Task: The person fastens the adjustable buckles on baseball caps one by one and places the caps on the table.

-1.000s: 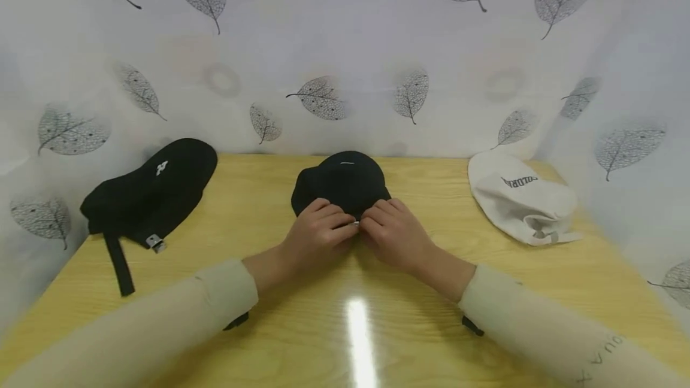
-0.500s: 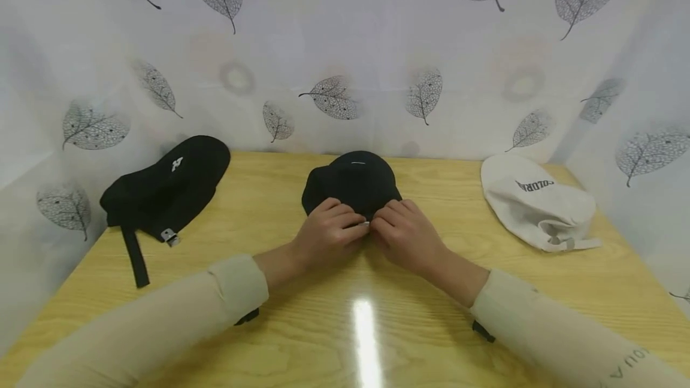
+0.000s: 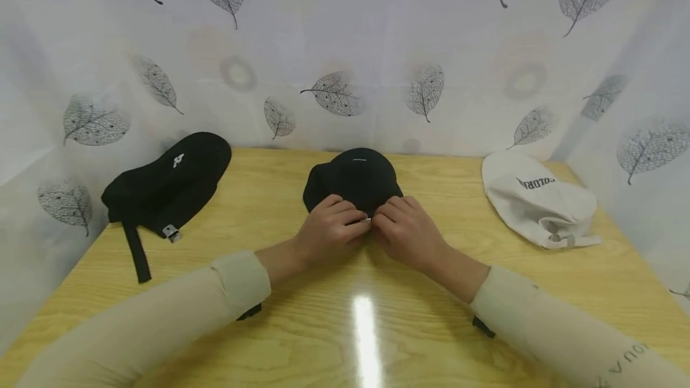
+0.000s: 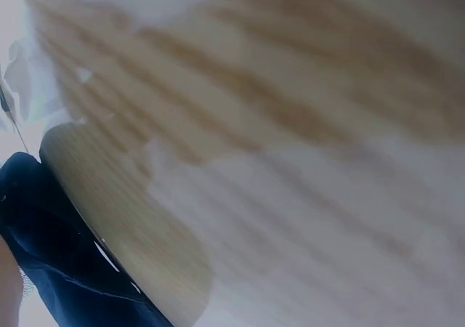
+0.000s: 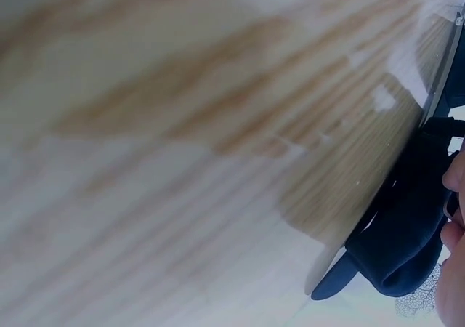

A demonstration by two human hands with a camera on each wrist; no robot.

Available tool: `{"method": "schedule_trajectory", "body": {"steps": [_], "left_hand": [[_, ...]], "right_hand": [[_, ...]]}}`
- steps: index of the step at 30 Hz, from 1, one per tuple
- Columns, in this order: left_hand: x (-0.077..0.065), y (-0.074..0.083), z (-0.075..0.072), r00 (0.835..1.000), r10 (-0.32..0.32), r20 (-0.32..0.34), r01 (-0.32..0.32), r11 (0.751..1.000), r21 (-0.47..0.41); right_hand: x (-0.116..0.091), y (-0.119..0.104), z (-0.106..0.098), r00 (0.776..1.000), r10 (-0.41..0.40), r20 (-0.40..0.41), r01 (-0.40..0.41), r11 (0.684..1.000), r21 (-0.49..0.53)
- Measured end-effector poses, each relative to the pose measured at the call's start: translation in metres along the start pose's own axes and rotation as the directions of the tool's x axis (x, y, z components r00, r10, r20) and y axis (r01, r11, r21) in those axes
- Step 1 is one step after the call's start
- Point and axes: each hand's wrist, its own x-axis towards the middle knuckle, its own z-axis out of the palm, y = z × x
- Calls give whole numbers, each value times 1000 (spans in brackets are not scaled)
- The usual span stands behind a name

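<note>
A black cap (image 3: 356, 178) sits at the back middle of the wooden table, a short pale line on its crown. At its near edge my left hand (image 3: 331, 229) and right hand (image 3: 406, 232) almost meet, both with bent fingers gripping that edge. A small shiny piece, perhaps a buckle (image 3: 367, 220), shows between the fingertips. The left wrist view catches the dark cap (image 4: 65, 261) at lower left. In the right wrist view, my right hand (image 5: 452, 269) is at the cap (image 5: 399, 232), near a black strap end (image 5: 442, 126). My fingers hide most of the fastening.
On the left of the table (image 3: 307, 346) lies another black cap (image 3: 167, 178), its loose strap (image 3: 137, 253) hanging toward me beside a metal clasp (image 3: 172, 233). A white cap (image 3: 539, 202) with dark lettering lies at the right. A leaf-patterned curtain (image 3: 377, 29) encloses the back and sides.
The whole head view has shifted, so everything appears a little further right than a second ago. Both hands keep their hold at the middle cap's near edge, with hardly any visible finger movement.
</note>
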Motion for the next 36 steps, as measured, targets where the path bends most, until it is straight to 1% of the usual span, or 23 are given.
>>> {"method": "schedule_trajectory", "body": {"steps": [3, 7, 11, 17, 25, 33, 36], "left_hand": [[1, 0, 0, 1000, 15, -2, -15, 1000, 12], [1, 0, 0, 1000, 19, -1, -19, 1000, 18], [1, 1, 0, 1000, 14, 8, -14, 1000, 17], [1, 1, 1, 999, 30, -19, -29, 999, 21], [3, 1, 0, 999, 29, -27, -29, 999, 13], [2, -1, -1, 1000, 24, -2, -24, 1000, 20], [1, -1, -1, 1000, 14, 7, -14, 1000, 15]], "right_hand": [[-1, 1, 0, 1000, 1, 7, -1, 1000, -6], [-2, 1, 1, 1000, 8, 18, -8, 1000, -13], [-2, 1, 2, 1000, 6, 3, -6, 1000, -10], [-2, 1, 2, 1000, 14, -14, -14, 1000, -7], [-2, 3, 2, 999, 41, 9, -40, 999, -31], [-1, 2, 2, 997, 77, 25, -75, 995, -72], [-1, 2, 2, 995, 95, 34, -93, 993, -69]]}}
